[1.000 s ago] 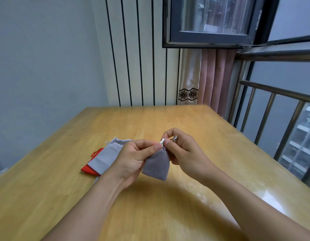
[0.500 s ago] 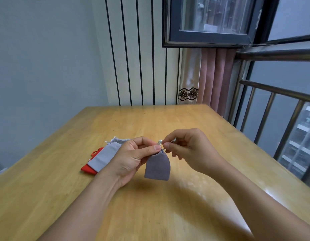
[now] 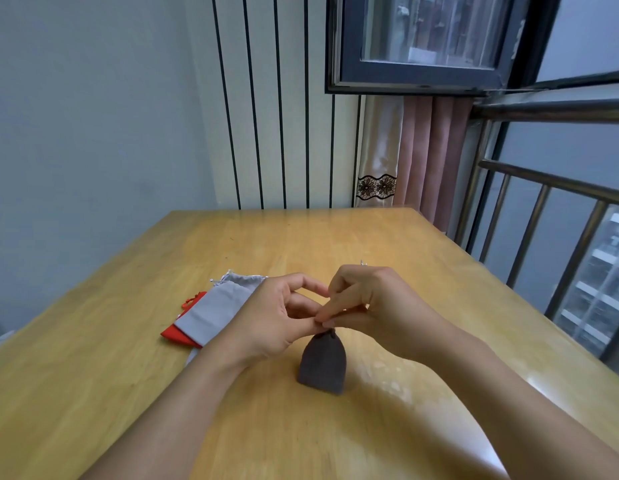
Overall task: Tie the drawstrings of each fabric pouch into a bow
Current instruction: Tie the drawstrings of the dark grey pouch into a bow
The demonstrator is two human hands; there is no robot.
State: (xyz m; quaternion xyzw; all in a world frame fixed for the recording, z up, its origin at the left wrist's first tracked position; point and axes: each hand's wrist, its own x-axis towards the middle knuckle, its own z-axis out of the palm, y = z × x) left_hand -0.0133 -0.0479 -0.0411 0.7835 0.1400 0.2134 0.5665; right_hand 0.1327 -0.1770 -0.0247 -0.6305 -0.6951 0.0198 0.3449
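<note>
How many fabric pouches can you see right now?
3, perhaps more hidden. Dark grey pouch hangs below both hands' fingertips; light grey pouch lies on the table left of them, overlapping a red pouch.

Pouch (image 3: 322, 365) hangs under both hands, spare pouches (image 3: 214, 311) lying left.

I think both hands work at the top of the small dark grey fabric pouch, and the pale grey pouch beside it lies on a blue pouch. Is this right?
Not quite. In the head view the pale grey fabric pouch lies on a red fabric pouch, not a blue one. The rest holds: the left hand and right hand work at the top of the small dark grey fabric pouch.
</note>
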